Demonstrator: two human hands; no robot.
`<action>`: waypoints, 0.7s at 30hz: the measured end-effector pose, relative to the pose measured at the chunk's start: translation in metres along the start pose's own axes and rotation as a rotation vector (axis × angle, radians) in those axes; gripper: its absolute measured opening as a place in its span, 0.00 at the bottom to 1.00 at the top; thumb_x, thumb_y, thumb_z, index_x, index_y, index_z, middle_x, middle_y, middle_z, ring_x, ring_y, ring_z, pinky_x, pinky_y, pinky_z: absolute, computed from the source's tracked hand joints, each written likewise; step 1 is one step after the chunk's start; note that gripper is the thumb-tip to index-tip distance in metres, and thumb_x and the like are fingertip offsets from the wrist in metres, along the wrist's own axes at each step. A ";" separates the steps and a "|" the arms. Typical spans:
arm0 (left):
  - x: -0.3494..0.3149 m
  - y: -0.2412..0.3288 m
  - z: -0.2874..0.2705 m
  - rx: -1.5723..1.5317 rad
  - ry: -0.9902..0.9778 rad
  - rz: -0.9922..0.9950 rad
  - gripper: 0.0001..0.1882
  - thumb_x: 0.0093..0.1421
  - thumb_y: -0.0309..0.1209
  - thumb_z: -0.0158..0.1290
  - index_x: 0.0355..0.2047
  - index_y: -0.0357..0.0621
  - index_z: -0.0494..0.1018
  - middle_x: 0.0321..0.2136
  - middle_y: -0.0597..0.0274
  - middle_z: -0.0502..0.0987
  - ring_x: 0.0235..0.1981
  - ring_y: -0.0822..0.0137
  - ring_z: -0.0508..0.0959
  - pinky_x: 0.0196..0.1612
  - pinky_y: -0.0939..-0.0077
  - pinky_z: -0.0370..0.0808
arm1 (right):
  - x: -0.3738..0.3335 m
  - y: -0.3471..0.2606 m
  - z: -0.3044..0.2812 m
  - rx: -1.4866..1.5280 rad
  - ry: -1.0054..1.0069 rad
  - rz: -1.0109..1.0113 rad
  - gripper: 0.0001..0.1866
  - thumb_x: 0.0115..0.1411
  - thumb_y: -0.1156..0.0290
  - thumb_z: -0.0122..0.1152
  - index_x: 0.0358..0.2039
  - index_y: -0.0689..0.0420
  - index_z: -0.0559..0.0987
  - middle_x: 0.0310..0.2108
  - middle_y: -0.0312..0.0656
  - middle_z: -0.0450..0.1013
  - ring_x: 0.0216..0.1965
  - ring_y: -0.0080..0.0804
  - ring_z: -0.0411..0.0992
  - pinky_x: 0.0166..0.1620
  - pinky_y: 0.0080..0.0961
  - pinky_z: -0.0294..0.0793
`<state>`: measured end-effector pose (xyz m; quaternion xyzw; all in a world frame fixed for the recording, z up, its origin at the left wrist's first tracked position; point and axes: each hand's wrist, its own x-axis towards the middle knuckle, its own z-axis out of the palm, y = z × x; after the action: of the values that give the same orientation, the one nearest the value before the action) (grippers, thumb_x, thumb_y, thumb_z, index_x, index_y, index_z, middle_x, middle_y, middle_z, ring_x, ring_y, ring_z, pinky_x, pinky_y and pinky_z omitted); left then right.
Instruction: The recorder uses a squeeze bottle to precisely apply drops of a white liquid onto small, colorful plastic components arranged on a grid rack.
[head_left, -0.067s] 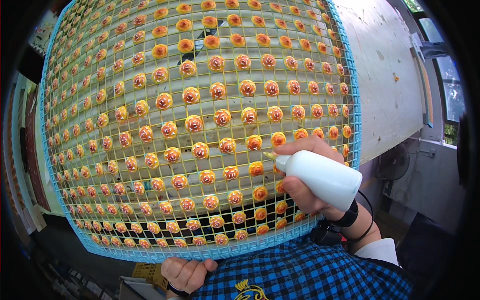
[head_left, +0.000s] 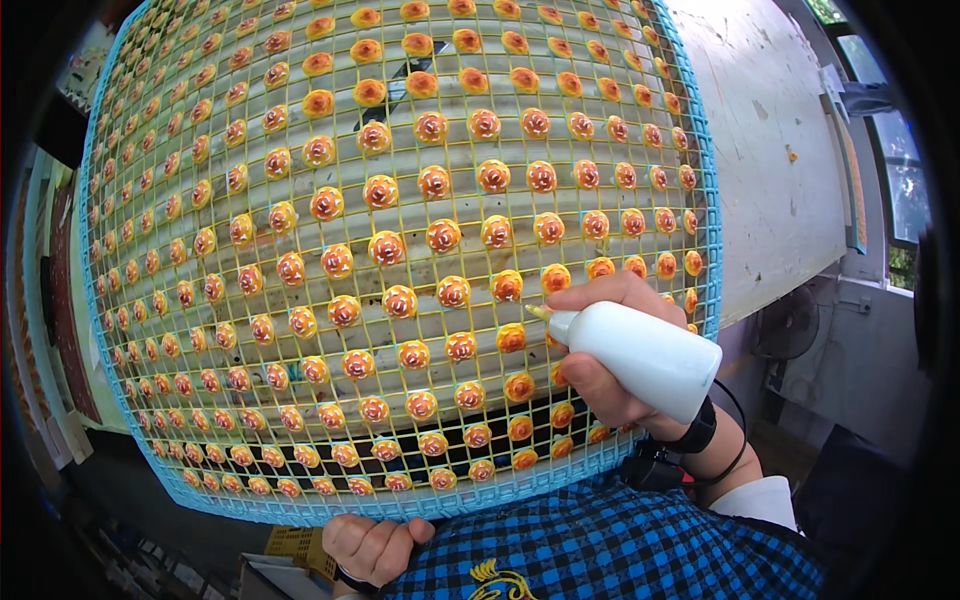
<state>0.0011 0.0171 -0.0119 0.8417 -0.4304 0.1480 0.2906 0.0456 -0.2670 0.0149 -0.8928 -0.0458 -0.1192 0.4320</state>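
My right hand [head_left: 612,375] is wrapped around a white squeeze bottle [head_left: 645,355], held tilted with its narrow yellowish nozzle [head_left: 540,313] pointing left. The nozzle tip is just below and right of a small orange-yellow flower-shaped piece [head_left: 507,286]. Rows of such pieces sit on a yellow mesh rack [head_left: 420,330] with a blue bound rim [head_left: 330,512]. Many, like this one [head_left: 453,292], carry white strokes; others, such as one farther back [head_left: 473,80], show none. At the near rim, my left hand [head_left: 370,548] is closed against the rack's edge; its fingertips are partly hidden.
Under the rack and off to the right runs a pale, stained tabletop [head_left: 765,150]. A fan [head_left: 787,325] stands beyond it, near a wall and windows [head_left: 890,140]. Low at the left is a yellow plastic crate [head_left: 300,547]. A black cable [head_left: 738,430] loops beside my right wrist.
My right hand and the bottle have shifted very slightly left. Nothing else has visibly changed.
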 end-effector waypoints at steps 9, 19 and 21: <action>-0.002 0.001 0.002 0.010 0.029 -0.008 0.07 0.46 0.29 0.52 0.20 0.47 0.63 0.13 0.72 0.63 0.13 0.74 0.61 0.16 0.81 0.55 | -0.002 -0.001 -0.001 0.066 0.042 0.058 0.15 0.47 0.61 0.60 0.30 0.60 0.74 0.24 0.40 0.69 0.19 0.27 0.70 0.21 0.17 0.67; -0.002 0.001 0.001 0.009 0.019 -0.004 0.07 0.45 0.29 0.52 0.20 0.47 0.63 0.13 0.72 0.63 0.14 0.73 0.61 0.16 0.81 0.55 | -0.003 -0.001 0.000 0.126 0.048 0.134 0.15 0.48 0.63 0.60 0.31 0.61 0.73 0.24 0.41 0.69 0.20 0.27 0.69 0.23 0.18 0.68; -0.002 0.001 0.001 0.005 0.017 -0.007 0.07 0.45 0.29 0.52 0.20 0.47 0.63 0.13 0.72 0.63 0.14 0.73 0.61 0.16 0.81 0.55 | -0.005 -0.002 0.001 0.176 0.062 0.188 0.14 0.48 0.63 0.59 0.31 0.61 0.73 0.25 0.41 0.69 0.21 0.27 0.69 0.23 0.19 0.68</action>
<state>-0.0008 0.0172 -0.0133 0.8427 -0.4246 0.1551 0.2925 0.0407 -0.2647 0.0148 -0.8477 0.0414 -0.1013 0.5191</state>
